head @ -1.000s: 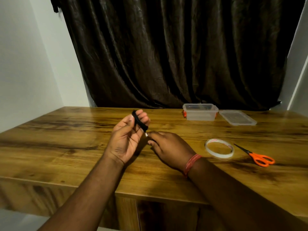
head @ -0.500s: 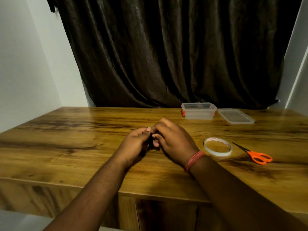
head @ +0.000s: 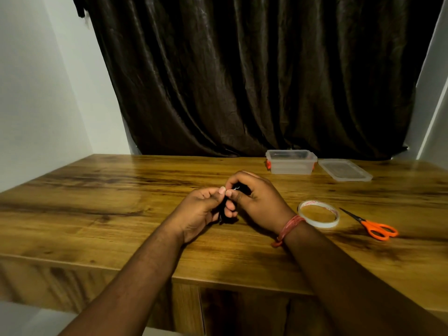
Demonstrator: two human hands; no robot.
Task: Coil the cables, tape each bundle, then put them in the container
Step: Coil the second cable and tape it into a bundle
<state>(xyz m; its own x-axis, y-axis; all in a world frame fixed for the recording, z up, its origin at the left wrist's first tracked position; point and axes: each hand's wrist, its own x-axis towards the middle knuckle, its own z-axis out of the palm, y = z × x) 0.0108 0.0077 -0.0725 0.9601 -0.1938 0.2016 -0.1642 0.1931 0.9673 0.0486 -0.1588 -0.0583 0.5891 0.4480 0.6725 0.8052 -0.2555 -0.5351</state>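
A small black coiled cable (head: 222, 212) sits between my two hands above the middle of the wooden table (head: 97, 204). My left hand (head: 201, 212) grips the bundle, thumb on top. My right hand (head: 257, 200) curls over it and pinches its upper end, where a small metal plug tip shows. Most of the cable is hidden by my fingers. A roll of clear tape (head: 318, 213) lies flat on the table just right of my right wrist. The clear plastic container (head: 291, 162) stands open at the back of the table.
The container's lid (head: 344, 169) lies to its right. Orange-handled scissors (head: 374, 226) lie right of the tape roll. A dark curtain (head: 254, 76) hangs behind the table, with white walls on both sides.
My left hand came down from its raised pose with the cable. My right hand rose from the table to meet it, and both now close round the bundle.
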